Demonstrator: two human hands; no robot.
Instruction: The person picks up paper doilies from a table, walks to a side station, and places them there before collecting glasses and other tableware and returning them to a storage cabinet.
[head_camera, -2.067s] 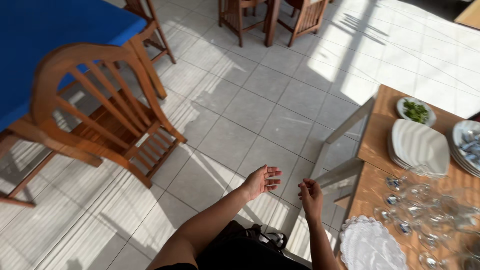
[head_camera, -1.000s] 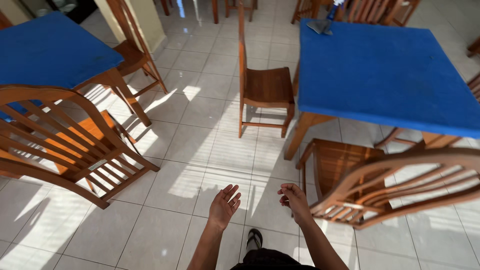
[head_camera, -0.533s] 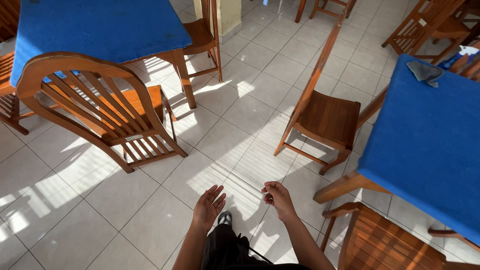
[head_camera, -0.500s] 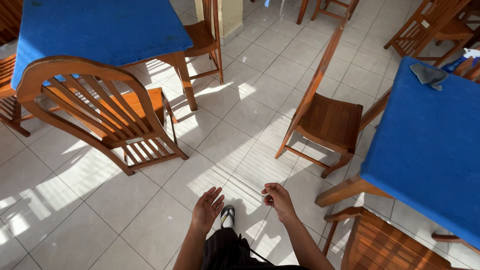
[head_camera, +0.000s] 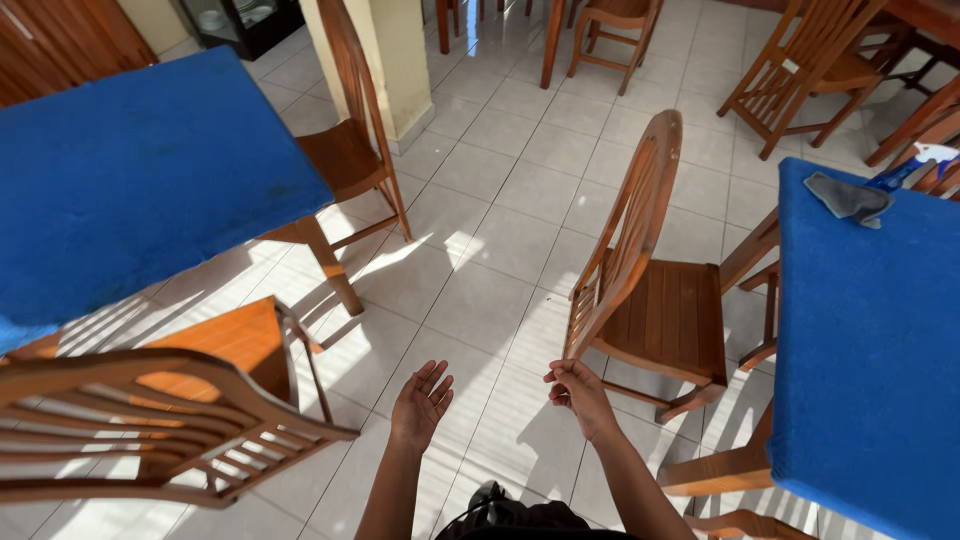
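Note:
My left hand (head_camera: 421, 401) is held out over the tiled floor, palm up, fingers spread, holding nothing. My right hand (head_camera: 576, 391) hangs beside it with fingers loosely curled and nothing in them. It is close to the back leg of a wooden chair (head_camera: 650, 290) that faces a blue-topped table (head_camera: 868, 360) on the right. On that table's far end lie a grey cloth (head_camera: 848, 197) and a blue spray bottle (head_camera: 910, 165).
A second blue-topped table (head_camera: 130, 180) stands on the left with a wooden chair (head_camera: 345, 150) behind it. Another wooden chair (head_camera: 170, 420) is at my lower left. More chairs (head_camera: 820, 70) and a yellow pillar (head_camera: 380, 60) stand farther back on the pale tiled floor (head_camera: 500, 260).
The view has swung and moved forward between the tables. The chair on the right is now close to my right hand. Both hands stay raised and empty.

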